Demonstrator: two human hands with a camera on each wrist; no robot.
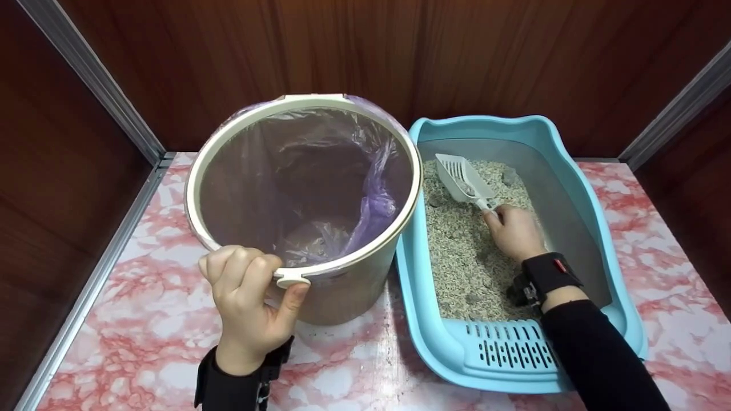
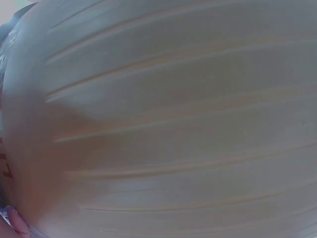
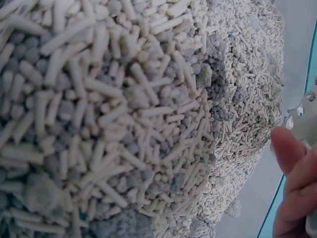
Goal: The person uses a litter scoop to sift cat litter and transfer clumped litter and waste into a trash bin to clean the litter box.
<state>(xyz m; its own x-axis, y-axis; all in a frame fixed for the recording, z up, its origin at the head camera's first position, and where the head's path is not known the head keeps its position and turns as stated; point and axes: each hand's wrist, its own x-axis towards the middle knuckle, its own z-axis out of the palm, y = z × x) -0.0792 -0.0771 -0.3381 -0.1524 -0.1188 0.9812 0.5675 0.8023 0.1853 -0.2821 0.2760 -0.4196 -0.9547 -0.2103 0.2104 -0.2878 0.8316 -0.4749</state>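
Note:
In the head view my left hand (image 1: 245, 302) grips the near rim of a round trash bin (image 1: 348, 294), fingers over the edge and thumb beside a small tab. The bin's ribbed wall (image 2: 173, 114) fills the left wrist view. A thin purple bag (image 1: 378, 208) lines the bin. My right hand (image 1: 517, 231) holds a pale slotted litter scoop (image 1: 460, 174) by its handle, over the litter. Some greyish bits show in the scoop; what they are is unclear. Pellet litter (image 3: 133, 99) with grey clumps spreads below in the right wrist view.
The blue litter box (image 1: 417, 274) stands right against the bin, with a slotted step (image 1: 511, 351) at its near end. Dark wood panels (image 1: 365, 51) close off the back and sides. The floor (image 1: 131, 342) has a red and white marbled pattern.

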